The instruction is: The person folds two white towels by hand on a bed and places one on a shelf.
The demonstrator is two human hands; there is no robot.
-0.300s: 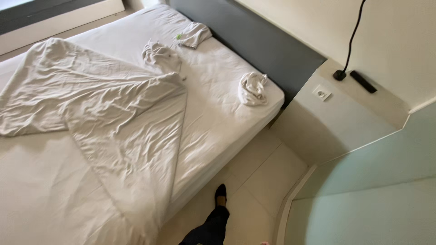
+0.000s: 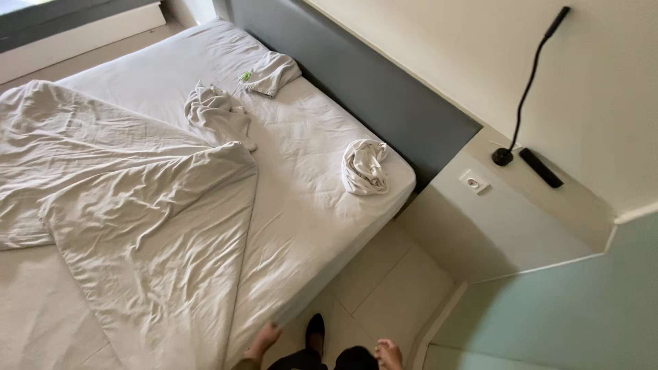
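Rumpled duvet [image 2: 137, 226] draped over the bed's [image 2: 322, 205] near side edge, with both hands low beside it.

The left hand [image 2: 266, 337] reaches the duvet's hanging hem, its grip apparently released, touching or just short of the cloth; the right hand [image 2: 389, 353] hangs loosely curled over the floor [image 2: 391, 288], holding nothing. Three crumpled cloths lie near the headboard [image 2: 384, 89].

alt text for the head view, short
A person's left hand touches the edge of a crumpled white sheet on a bed; the right hand hangs free over the tiled floor. Three bunched white cloths lie near the grey headboard.
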